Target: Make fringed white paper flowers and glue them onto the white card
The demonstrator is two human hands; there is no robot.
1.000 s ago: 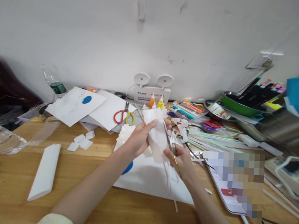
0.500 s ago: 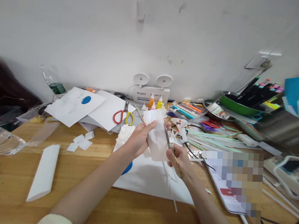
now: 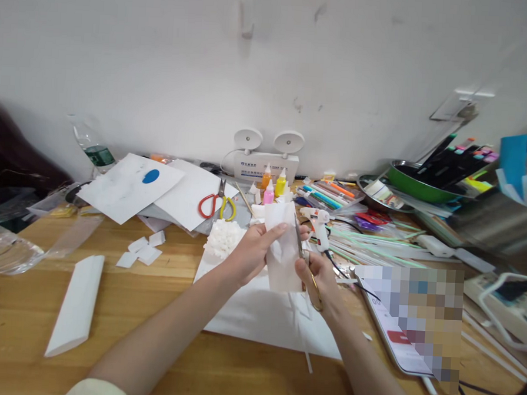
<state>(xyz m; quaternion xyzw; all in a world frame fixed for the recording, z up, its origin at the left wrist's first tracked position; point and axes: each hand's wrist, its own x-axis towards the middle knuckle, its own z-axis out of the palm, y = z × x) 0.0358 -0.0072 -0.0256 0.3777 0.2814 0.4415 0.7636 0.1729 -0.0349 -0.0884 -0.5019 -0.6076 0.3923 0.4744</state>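
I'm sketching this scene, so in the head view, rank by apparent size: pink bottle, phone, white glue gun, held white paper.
Largest to smallest, as they look:
1. Phone
2. Held white paper
3. White glue gun
4. Pink bottle

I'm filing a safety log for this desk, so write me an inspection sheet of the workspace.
Surface: wooden table; a white sheet lies below the hands.
Things in hand: paper, with scissors at its right edge.
Clutter: snips and small bottles at the back; glue gun and phone to the right.
Hands: left hand grips the paper; right hand holds the scissors.
Cables: black cord from the glue gun; white lead at the phone.
Surroundings: wall behind, with a socket at right.
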